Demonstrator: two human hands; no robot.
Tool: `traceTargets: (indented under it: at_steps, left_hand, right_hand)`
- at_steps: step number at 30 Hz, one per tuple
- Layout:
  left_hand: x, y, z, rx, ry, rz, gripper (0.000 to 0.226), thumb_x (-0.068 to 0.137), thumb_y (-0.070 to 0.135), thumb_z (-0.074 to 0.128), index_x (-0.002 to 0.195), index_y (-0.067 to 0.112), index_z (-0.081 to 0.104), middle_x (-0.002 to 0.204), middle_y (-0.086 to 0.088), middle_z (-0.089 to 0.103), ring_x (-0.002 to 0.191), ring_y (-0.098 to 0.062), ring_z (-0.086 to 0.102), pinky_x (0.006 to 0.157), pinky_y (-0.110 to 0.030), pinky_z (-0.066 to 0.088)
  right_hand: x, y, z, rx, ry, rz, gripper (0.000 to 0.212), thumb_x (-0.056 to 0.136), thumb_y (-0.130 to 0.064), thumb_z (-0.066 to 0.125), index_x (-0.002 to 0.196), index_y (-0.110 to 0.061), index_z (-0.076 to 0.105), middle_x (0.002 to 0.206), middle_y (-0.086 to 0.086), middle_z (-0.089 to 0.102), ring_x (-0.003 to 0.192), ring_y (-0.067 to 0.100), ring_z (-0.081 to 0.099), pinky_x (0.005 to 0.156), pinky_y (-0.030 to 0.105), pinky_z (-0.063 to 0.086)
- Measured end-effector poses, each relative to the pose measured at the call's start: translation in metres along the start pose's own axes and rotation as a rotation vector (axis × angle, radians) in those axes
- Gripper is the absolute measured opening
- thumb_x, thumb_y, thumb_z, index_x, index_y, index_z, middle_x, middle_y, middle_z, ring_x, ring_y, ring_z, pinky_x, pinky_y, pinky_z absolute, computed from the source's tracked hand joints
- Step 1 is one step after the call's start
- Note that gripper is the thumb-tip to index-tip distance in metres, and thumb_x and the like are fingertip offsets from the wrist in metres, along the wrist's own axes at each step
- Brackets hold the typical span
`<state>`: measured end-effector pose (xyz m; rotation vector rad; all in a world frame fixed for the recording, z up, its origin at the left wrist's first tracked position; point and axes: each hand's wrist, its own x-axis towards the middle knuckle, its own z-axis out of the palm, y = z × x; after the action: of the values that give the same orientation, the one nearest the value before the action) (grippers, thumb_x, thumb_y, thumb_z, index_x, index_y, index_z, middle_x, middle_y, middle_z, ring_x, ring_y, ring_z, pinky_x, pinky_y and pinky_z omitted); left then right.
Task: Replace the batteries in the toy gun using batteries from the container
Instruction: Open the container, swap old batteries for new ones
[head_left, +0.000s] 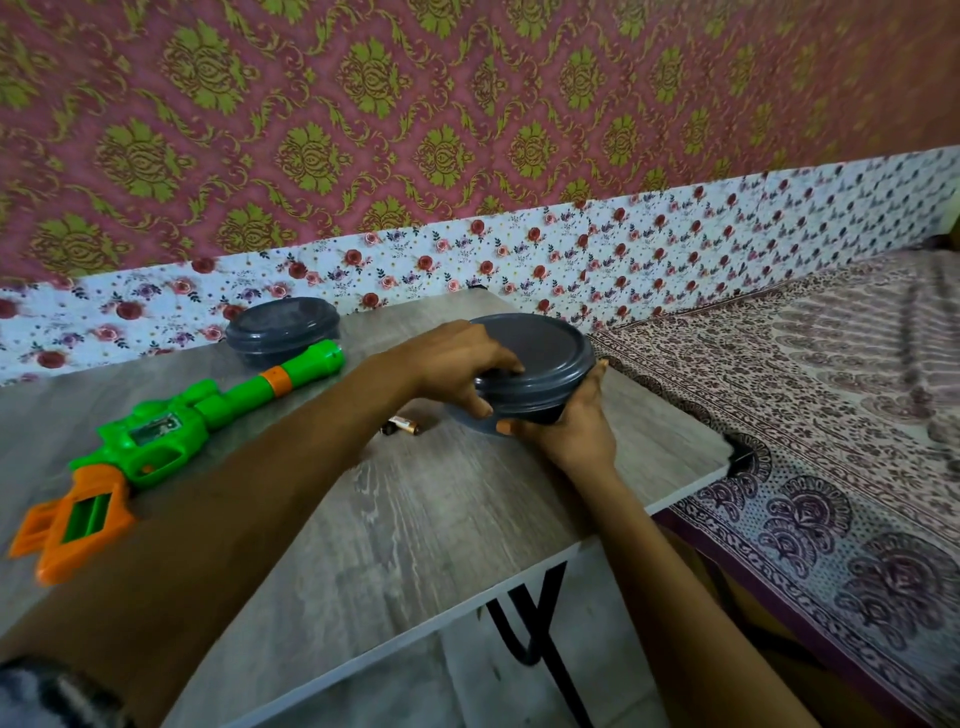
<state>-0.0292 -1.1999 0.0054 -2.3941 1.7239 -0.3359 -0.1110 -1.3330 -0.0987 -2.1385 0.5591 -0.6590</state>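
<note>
We are curling our left hand (452, 364) over the top of the grey container (545, 353); our right hand (569, 428) is gripping its side. Left of the container, apparently a battery (402, 427) is lying on the table (415, 519); farther left, the toy gun (171, 426).

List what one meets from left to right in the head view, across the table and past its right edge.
toy gun → battery → near grey container → patterned bed cover. I leave out the far grey container, because it overlaps the gun's barrel in this order.
</note>
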Motion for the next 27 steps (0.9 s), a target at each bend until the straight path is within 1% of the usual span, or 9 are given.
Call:
traceTargets:
  at_steps: [3,6,8,10,13,19,23,25,27]
  left_hand:
    - [0.003,0.000,-0.004,0.014,-0.009,0.021,0.060,0.076,0.032,0.070,0.133,0.023,0.053,0.109,0.004,0.068,0.076,-0.006,0.044,0.068,-0.021,0.030]
    - [0.004,0.000,-0.008,-0.005,0.000,0.039,0.057,0.077,0.031,0.068,0.132,0.022,0.053,0.103,0.003,0.068,0.073,-0.008,0.042,0.059,-0.018,0.028]
    - [0.002,-0.003,-0.012,-0.065,0.022,0.026,0.051,0.077,0.032,0.067,0.126,0.020,0.058,0.097,0.000,0.068,0.073,-0.012,0.047,0.061,-0.018,0.033]
    - [-0.003,-0.012,-0.022,-0.242,0.102,-0.039,0.043,0.076,0.031,0.068,0.115,0.015,0.065,0.095,-0.004,0.069,0.079,-0.016,0.058,0.071,-0.025,0.044]
    - [-0.008,-0.037,-0.038,-0.589,0.290,-0.219,0.038,0.079,0.016,0.073,0.114,0.007,0.064,0.109,-0.009,0.067,0.097,-0.019,0.063,0.088,-0.026,0.049]
    - [-0.004,-0.072,-0.010,-0.877,0.613,-0.663,0.030,0.084,0.018,0.068,0.109,0.002,0.063,0.098,-0.008,0.064,0.092,-0.018,0.060,0.078,-0.028,0.047]
    - [-0.002,-0.099,0.035,-1.260,0.869,-0.994,0.031,0.083,0.021,0.069,0.106,0.002,0.063,0.103,-0.009,0.064,0.103,-0.029,0.062,0.094,-0.040,0.051]
    - [0.002,-0.107,0.053,-1.447,0.952,-1.142,0.020,0.082,0.023,0.071,0.083,0.006,0.061,0.089,-0.009,0.066,0.092,-0.029,0.065,0.089,-0.040,0.053]
    - [0.004,-0.111,0.065,-1.498,0.949,-1.266,0.024,0.084,0.023,0.069,0.072,0.007,0.056,0.073,-0.005,0.060,0.069,-0.020,0.061,0.080,-0.034,0.055]
  right_hand:
    - [0.000,0.000,-0.003,0.025,-0.022,-0.008,0.136,0.055,-0.046,0.082,0.147,-0.012,-0.012,0.155,0.007,0.020,0.136,0.026,0.034,0.105,0.040,0.037]
    - [-0.003,0.001,-0.005,0.065,-0.026,-0.020,0.136,0.055,-0.046,0.083,0.147,-0.017,-0.013,0.153,0.006,0.026,0.134,0.026,0.037,0.106,0.043,0.038]
    - [-0.005,0.000,-0.005,0.068,-0.023,-0.029,0.134,0.055,-0.048,0.082,0.147,-0.020,-0.012,0.152,0.006,0.027,0.134,0.026,0.038,0.106,0.044,0.038]
    - [-0.007,0.000,-0.005,0.060,-0.024,-0.034,0.134,0.053,-0.051,0.082,0.147,-0.020,-0.008,0.153,0.006,0.025,0.135,0.026,0.037,0.107,0.044,0.038]
    - [-0.007,-0.001,-0.005,0.046,-0.057,-0.036,0.134,0.053,-0.051,0.083,0.148,-0.019,-0.007,0.155,0.006,0.020,0.137,0.027,0.032,0.108,0.043,0.033]
    - [-0.010,-0.003,-0.004,0.078,-0.048,-0.054,0.139,0.049,-0.059,0.080,0.145,-0.028,-0.015,0.156,0.007,0.014,0.140,0.031,0.027,0.109,0.050,0.030]
    - [-0.008,-0.003,-0.003,0.010,-0.071,-0.069,0.137,0.046,-0.069,0.075,0.147,-0.026,-0.008,0.156,0.007,0.010,0.141,0.030,0.022,0.112,0.052,0.029]
    - [-0.006,-0.001,-0.003,0.001,-0.034,-0.073,0.133,0.048,-0.067,0.077,0.147,-0.025,-0.002,0.155,0.008,0.016,0.140,0.028,0.026,0.110,0.049,0.032]
    - [-0.005,0.000,-0.003,0.006,-0.004,-0.087,0.130,0.049,-0.065,0.077,0.147,-0.024,0.003,0.153,0.007,0.021,0.138,0.027,0.029,0.109,0.047,0.035]
